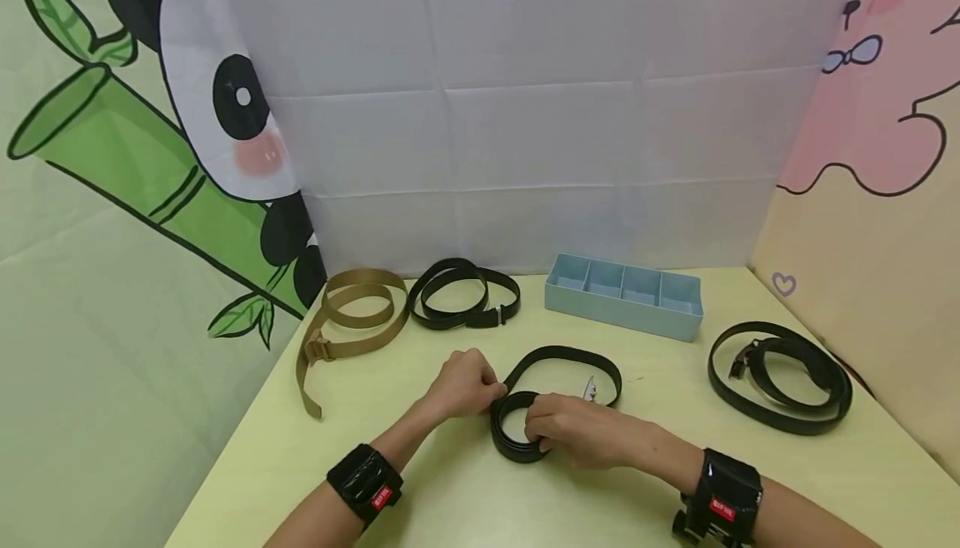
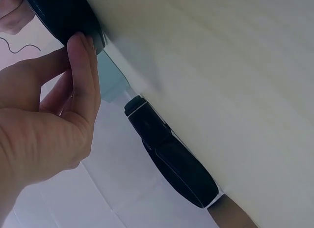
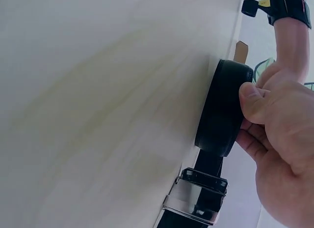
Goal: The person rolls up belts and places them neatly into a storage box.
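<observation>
A black belt (image 1: 517, 452) stands on its edge on the table, one part wound into a tight coil and the rest bowed out behind it in a wide loop. My left hand (image 1: 465, 383) pinches the coil's left side, with its fingertips on the strap in the left wrist view. From the right, my right hand (image 1: 577, 430) grips the coil's near right rim between thumb and fingers. In the right wrist view the coil (image 3: 223, 107) looks smooth and several layers thick. A silver buckle (image 3: 196, 193) shows below it there.
A tan webbing belt (image 1: 363, 348) lies loosely looped at the back left, beside another coiled black belt (image 1: 450, 323). At the back stands a pale blue tray (image 1: 622, 315) with several compartments. One more black belt (image 1: 780, 419) lies coiled near the right edge of the yellow table (image 1: 420, 498).
</observation>
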Demonstrator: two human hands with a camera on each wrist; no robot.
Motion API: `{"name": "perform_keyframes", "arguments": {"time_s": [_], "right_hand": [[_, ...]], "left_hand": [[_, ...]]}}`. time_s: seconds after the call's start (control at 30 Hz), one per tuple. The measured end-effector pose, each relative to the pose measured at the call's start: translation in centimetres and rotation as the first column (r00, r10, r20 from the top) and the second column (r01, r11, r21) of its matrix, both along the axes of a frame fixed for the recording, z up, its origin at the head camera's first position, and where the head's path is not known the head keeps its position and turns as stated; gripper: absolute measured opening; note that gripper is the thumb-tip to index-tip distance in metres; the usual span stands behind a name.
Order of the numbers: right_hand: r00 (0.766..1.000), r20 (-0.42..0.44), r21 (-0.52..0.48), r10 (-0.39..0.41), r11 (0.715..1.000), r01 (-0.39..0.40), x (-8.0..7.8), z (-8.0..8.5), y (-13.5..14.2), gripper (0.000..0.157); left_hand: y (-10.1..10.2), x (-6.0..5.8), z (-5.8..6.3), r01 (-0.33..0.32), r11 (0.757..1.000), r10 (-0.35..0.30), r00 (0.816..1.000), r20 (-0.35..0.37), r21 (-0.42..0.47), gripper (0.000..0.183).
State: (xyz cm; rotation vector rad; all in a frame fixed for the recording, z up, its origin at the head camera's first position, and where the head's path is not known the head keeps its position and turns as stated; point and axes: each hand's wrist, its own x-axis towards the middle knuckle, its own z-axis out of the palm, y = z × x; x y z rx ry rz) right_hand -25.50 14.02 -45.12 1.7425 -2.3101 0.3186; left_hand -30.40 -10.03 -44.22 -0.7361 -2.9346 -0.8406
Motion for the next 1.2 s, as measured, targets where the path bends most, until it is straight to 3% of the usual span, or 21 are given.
{"name": "perform_keyframes", "arguments": {"time_s": [0.4,0.67,1.0,1.2], "right_hand": [[1.000,0.001,0.014,-0.003,1.000,0.003,-0.4,-0.1,-0.2,0.022],[1.000,0.001,0.014,-0.005,1.000,0.005,-0.4,0.1,-0.2,0.022],[0.999,0.002,0.007,-0.033,0.999,0.033,-0.2,0.2,-0.1,0.019],[0.998,0.000,-0.016,-0.065,0.998,0.065,0.1,0.0,0.4,0.012]], "left_hand": [[0.8,0.4,0.4,0.042,0.999,-0.043,0.999,0.006,0.010,0.044],[0.8,0.8,0.4,0.077,0.997,-0.077,0.997,-0.021,-0.012,0.020],[1.0,1.1,0.1,0.049,0.999,-0.049,0.999,-0.014,0.003,0.009],[1.3,1.7,0.3,0.038,0.999,-0.040,0.997,-0.063,-0.020,0.011]]}}
